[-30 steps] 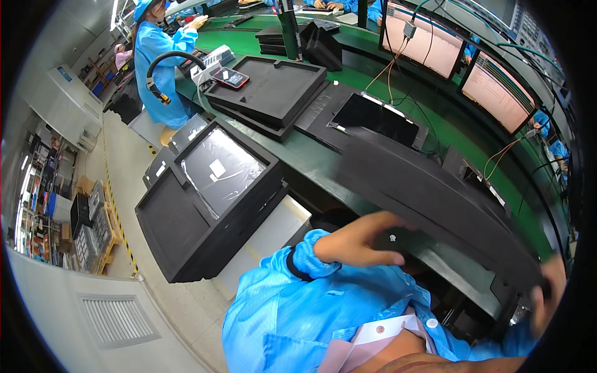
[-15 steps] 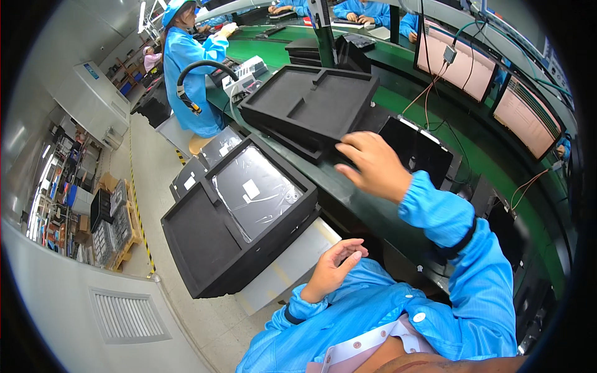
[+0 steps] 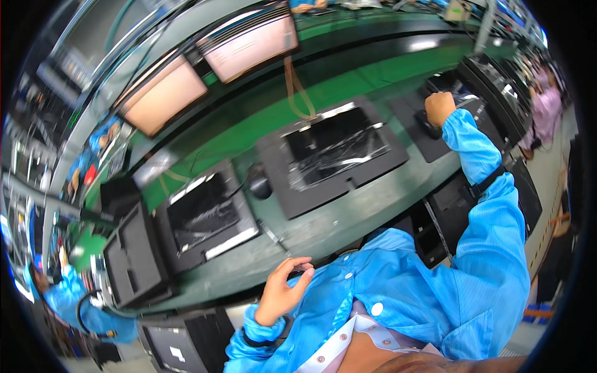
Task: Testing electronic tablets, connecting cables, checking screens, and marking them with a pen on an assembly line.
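Observation:
My right hand (image 3: 440, 109) is stretched out to the right with its fingers curled in. Below it, on a dark mat, sits a black rounded object (image 3: 425, 126); whatever the fingers grip is hidden. In front of my body hovers my left hand (image 3: 280, 293), empty, its thumb apart from loosely bent fingers. Beyond the left hand, a black flat screen panel (image 3: 336, 140) under clear film lies on a dark foam board (image 3: 292, 202). A second film-covered panel (image 3: 205, 214) rests on another dark board to the left.
A black mouse (image 3: 260, 181) lies between the boards on the green bench (image 3: 336, 217). An empty black foam tray (image 3: 134, 261) leans at the far left. Two lit monitors (image 3: 252, 46) hang above the bench. Black trays (image 3: 494, 93) are stacked at the right; co-workers are around.
My view has swung to the right along the bench. My right hand has gone from spread fingers over the bench to curled fingers at the far right. My left hand stays near my body.

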The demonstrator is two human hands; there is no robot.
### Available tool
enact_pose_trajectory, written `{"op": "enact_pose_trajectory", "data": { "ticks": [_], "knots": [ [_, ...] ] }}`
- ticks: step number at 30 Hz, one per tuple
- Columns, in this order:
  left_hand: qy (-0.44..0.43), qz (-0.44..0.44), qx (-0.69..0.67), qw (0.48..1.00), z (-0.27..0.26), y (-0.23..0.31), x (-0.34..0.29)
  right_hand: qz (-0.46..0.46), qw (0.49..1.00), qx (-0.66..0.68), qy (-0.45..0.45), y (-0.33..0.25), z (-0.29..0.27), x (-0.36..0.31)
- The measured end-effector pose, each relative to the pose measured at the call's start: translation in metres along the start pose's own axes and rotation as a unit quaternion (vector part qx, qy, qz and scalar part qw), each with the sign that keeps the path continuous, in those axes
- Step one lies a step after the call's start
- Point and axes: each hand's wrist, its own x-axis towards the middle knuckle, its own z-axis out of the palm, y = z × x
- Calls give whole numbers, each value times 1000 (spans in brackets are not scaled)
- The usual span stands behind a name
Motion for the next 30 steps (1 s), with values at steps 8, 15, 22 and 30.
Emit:
{"op": "enact_pose_trajectory", "data": {
  "ticks": [8, 15, 22, 30],
  "knots": [
    [5, 260, 405, 876, 67, 41, 213, -344, 781, 424, 303, -20, 55, 5],
    [-20, 135, 457, 879, 107, 21, 262, -369, 817, 395, 200, -82, 33, 25],
    [70, 168, 445, 877, 121, 15, 253, -470, 780, 366, 189, -62, 16, 29],
    [255, 398, 379, 795, 81, 59, 193, -369, 719, 556, 194, -19, -33, 11]
  ]
}}
